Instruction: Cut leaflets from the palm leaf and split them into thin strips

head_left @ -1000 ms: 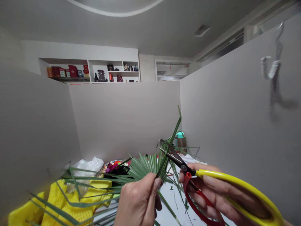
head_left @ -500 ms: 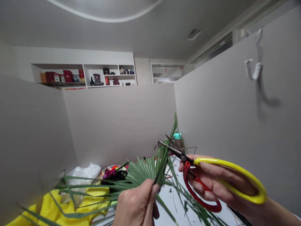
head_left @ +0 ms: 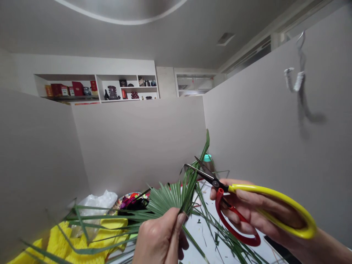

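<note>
A green fan-shaped palm leaf (head_left: pixel 165 198) spreads out in front of me, its long strips reaching left and one bundle pointing up. My left hand (head_left: pixel 162 234) pinches it near the base of the fan, thumb pressed on top. In my right hand (head_left: pixel 247 212) is a pair of scissors (head_left: pixel 216 183) with one yellow and one red handle, fingers through the loops. The dark blades are parted and cross the upright bundle of leaf strips. Whether the blades touch every strip there, I cannot tell.
Cut leaf strips (head_left: pixel 231 242) and small scraps lie on the white table (head_left: pixel 199 234). A yellow knitted cloth (head_left: pixel 79 245), a clear plastic bag (head_left: pixel 100 201) and a patterned bowl (head_left: pixel 122 200) are at left. A turquoise-lidded bottle (head_left: pixel 208 161) stands behind the blades. Grey partitions (head_left: pixel 137 143) enclose the table.
The scissors and my right hand have shifted very slightly right. The upright leaf tip leans a little further right. Both hands keep their hold.
</note>
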Available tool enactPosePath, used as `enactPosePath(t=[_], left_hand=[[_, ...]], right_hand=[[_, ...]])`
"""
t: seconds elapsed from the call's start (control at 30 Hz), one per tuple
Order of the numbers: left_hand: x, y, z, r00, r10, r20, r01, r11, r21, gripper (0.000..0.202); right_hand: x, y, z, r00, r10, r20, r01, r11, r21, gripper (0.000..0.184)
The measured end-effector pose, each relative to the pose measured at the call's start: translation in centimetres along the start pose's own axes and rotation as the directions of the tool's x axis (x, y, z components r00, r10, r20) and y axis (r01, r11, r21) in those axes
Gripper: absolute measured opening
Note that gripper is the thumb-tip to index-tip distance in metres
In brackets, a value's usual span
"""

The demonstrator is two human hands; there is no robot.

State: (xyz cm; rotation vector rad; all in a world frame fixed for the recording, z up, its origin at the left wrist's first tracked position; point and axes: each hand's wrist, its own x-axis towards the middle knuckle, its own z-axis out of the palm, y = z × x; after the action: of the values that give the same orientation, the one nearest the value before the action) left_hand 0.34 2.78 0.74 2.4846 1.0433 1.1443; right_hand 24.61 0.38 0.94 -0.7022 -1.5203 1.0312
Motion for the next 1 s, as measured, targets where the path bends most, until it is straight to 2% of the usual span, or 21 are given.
enactPosePath(t=[0.13,0.23,0.3,0.37,0.47,0.53,0.7,0.8,0.93,1.0], left_hand=[[0.5,0.1,0.2,0.999,0.004,-0.042,-0.01,0.991,-0.134,0.035],[0.8,-0.4,0.3,0.995,-0.064,-0.075,0.047,0.976,-0.211,0.027],[1.1,-0.7,0.3,0.989,-0.116,-0.089,0.093,0.968,-0.232,0.031],[1.5,-0.7,0.1,0.99,-0.108,-0.087,0.086,0.97,-0.226,0.03],[2.2,0.3,-0.5,0.996,-0.005,-0.086,-0.013,0.976,-0.215,0.026],[2.6,1.4,-0.8,0.989,0.053,-0.135,-0.079,0.977,-0.199,0.022],[2.6,4.1,-0.8,0.93,0.142,-0.339,-0.199,0.97,-0.138,0.015],[2.6,5.0,-0.5,0.927,0.115,-0.358,-0.191,0.965,-0.182,0.015],[2.5,5.5,0.0,0.948,0.005,-0.317,-0.105,0.949,-0.298,0.015],[2.2,5.7,0.4,0.944,0.011,-0.329,-0.104,0.958,-0.268,0.015]], right_hand=[[0.5,0.2,0.0,0.996,0.085,0.021,-0.086,0.994,0.065,0.039],[0.2,0.8,-0.3,0.984,0.156,0.086,-0.163,0.983,0.085,0.036],[-0.2,1.3,-0.4,0.987,0.143,0.076,-0.151,0.981,0.123,0.037],[-0.5,1.4,-0.3,0.993,0.106,0.061,-0.112,0.987,0.118,0.039],[-0.5,1.2,-0.2,0.985,0.109,0.13,-0.113,0.993,0.025,0.036],[-0.5,1.1,-0.3,0.977,0.138,0.162,-0.134,0.99,-0.037,0.034],[-1.8,1.6,-0.5,0.98,0.187,0.069,-0.182,0.98,-0.074,0.036],[-2.4,1.7,-0.4,0.974,0.202,0.107,-0.197,0.979,-0.056,0.038],[-2.4,1.4,-0.2,0.959,0.215,0.185,-0.211,0.977,-0.041,0.04],[-2.5,1.2,-0.1,0.956,0.186,0.228,-0.185,0.982,-0.026,0.044]])
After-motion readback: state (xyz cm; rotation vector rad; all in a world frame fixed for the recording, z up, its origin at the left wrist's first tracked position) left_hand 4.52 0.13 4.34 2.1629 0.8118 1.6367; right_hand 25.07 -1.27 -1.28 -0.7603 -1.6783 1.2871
